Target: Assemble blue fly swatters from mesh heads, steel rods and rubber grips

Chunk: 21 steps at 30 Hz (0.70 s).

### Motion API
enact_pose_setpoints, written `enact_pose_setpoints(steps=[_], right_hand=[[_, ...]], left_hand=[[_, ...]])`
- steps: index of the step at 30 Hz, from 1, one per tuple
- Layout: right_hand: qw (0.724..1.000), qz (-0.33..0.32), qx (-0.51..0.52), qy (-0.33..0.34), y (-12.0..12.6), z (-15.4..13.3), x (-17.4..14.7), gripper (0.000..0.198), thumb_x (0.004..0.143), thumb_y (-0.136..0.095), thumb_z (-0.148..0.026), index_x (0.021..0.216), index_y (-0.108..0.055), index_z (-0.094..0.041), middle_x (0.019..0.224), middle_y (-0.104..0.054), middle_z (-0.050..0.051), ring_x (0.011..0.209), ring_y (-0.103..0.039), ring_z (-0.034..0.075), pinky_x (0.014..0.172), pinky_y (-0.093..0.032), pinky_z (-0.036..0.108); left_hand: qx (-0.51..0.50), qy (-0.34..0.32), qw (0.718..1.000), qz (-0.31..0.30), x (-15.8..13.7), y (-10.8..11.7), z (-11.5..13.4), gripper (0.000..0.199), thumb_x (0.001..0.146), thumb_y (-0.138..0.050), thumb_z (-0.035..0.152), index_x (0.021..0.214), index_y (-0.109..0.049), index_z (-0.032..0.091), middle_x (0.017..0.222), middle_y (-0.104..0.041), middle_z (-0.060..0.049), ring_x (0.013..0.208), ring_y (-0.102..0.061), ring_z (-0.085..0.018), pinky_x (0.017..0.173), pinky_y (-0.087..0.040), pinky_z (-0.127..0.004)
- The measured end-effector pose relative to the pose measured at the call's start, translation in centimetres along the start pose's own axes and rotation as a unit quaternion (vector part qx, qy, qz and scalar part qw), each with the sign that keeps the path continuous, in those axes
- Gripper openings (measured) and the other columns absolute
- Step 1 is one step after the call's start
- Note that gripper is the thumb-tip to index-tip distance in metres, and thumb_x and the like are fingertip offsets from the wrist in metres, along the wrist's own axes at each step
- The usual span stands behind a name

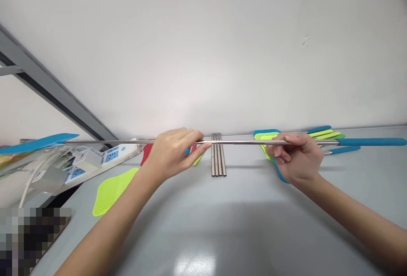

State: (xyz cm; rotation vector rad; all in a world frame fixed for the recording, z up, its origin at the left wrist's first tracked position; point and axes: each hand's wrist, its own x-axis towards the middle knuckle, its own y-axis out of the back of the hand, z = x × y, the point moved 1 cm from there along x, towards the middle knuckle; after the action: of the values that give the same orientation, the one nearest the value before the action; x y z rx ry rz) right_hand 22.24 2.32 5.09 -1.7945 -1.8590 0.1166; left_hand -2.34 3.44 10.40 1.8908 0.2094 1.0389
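A telescopic fly swatter [248, 142] with a blue handle and a blue head is stretched out level across the view, above the table. My left hand [176, 151] is closed on the thin part of its metal rod, thumb and fingers pinching it. Farther right, my right hand [300, 157] grips the thicker part of the rod near the blue handle. Between my hands, several metal tubes [218, 161] lie side by side on the table. Below my left forearm rests a lime green swatter head [112, 191]. Red and blue pieces are partly hidden behind my left hand.
Several folded swatters with blue and green handles [327, 134] lie by the wall at right, their heads [267, 137] partly behind my right hand. Power strips [111, 156] with plugs and cables stand at left. The grey table [241, 225] meets a white wall [203, 55].
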Motion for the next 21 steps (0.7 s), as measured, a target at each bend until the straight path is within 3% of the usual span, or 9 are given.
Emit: enact_pose_setpoints(steps=[6,10,13,16,21], right_hand=[[0.996,0.050,0.044,0.055,0.5,-0.2,0.4,0.033,0.069,-0.040,-0.024,0.037,-0.046,-0.018,0.034,-0.026,0.000,0.036,-0.026,0.010,0.040,-0.014,0.028],[0.997,0.033,0.054,0.050,0.3,0.0,0.4,0.038,0.073,-0.039,-0.028,0.037,-0.049,-0.018,0.035,-0.027,-0.001,0.035,-0.027,0.009,0.039,-0.016,0.027],[0.999,-0.013,0.027,0.019,-0.1,0.4,0.1,0.041,0.077,-0.039,-0.032,0.040,-0.051,-0.017,0.035,-0.027,-0.002,0.036,-0.028,0.009,0.040,-0.018,0.026],[0.991,-0.091,-0.086,-0.044,-0.9,1.0,-0.6,0.045,0.080,-0.041,-0.040,0.044,-0.051,-0.016,0.035,-0.028,-0.004,0.037,-0.027,0.008,0.040,-0.018,0.025],[0.927,-0.238,-0.267,-0.114,-2.4,1.2,-2.1,0.046,0.082,-0.043,-0.047,0.052,-0.053,-0.014,0.041,-0.034,-0.004,0.041,-0.029,0.007,0.042,-0.019,0.022]], left_hand=[[-0.034,0.061,0.995,-0.072,-0.3,0.0,-2.1,0.024,0.083,-0.044,0.039,0.074,-0.054,0.019,0.063,-0.056,0.003,0.054,-0.048,-0.009,0.052,-0.031,-0.020],[-0.021,0.071,0.995,-0.064,-0.5,-0.2,-2.4,0.028,0.085,-0.041,0.039,0.070,-0.053,0.018,0.060,-0.054,0.003,0.053,-0.046,-0.008,0.051,-0.030,-0.020],[-0.008,0.051,0.998,-0.030,-0.6,-0.4,-1.3,0.028,0.084,-0.043,0.038,0.069,-0.053,0.018,0.059,-0.053,0.003,0.052,-0.046,-0.008,0.050,-0.030,-0.020],[0.002,0.004,1.000,0.003,-0.6,-0.7,0.9,0.025,0.083,-0.046,0.037,0.069,-0.053,0.017,0.057,-0.053,0.003,0.052,-0.046,-0.009,0.050,-0.029,-0.021],[-0.008,-0.068,0.997,0.025,-0.8,-1.7,4.5,0.027,0.083,-0.046,0.037,0.065,-0.052,0.017,0.054,-0.050,0.003,0.052,-0.046,-0.010,0.049,-0.028,-0.024]])
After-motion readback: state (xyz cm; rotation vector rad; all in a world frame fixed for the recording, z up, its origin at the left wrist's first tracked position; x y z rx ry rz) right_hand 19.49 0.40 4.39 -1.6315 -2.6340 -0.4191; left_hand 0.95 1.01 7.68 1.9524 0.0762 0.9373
